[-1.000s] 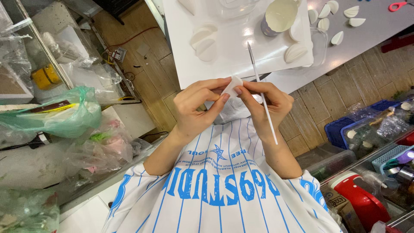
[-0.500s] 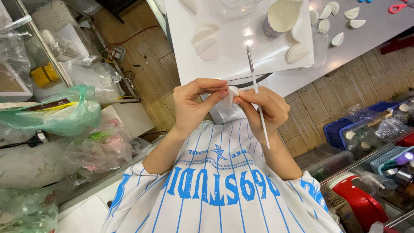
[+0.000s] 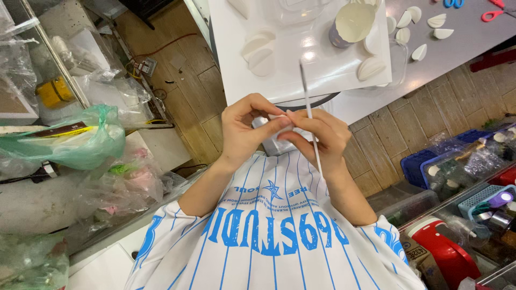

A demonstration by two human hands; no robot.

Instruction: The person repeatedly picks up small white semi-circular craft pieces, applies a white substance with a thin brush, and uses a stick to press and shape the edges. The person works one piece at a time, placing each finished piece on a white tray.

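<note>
Hands: left hand (image 3: 244, 129) and right hand (image 3: 317, 134) closed fingertip to fingertip on a small white piece (image 3: 280, 119), pinched between both above the lap. Right hand also clamps a thin white stick (image 3: 310, 121), upright. Beyond: white tray (image 3: 322, 70) of white petal shapes (image 3: 258, 51). Handling note: a light pinch probably avoids creasing.

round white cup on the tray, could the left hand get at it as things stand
Probably not right away. The left hand is pinching a small white piece together with the right hand, which also holds a thin white stick. The path to the round white cup on the white tray looks unobstructed.
</note>
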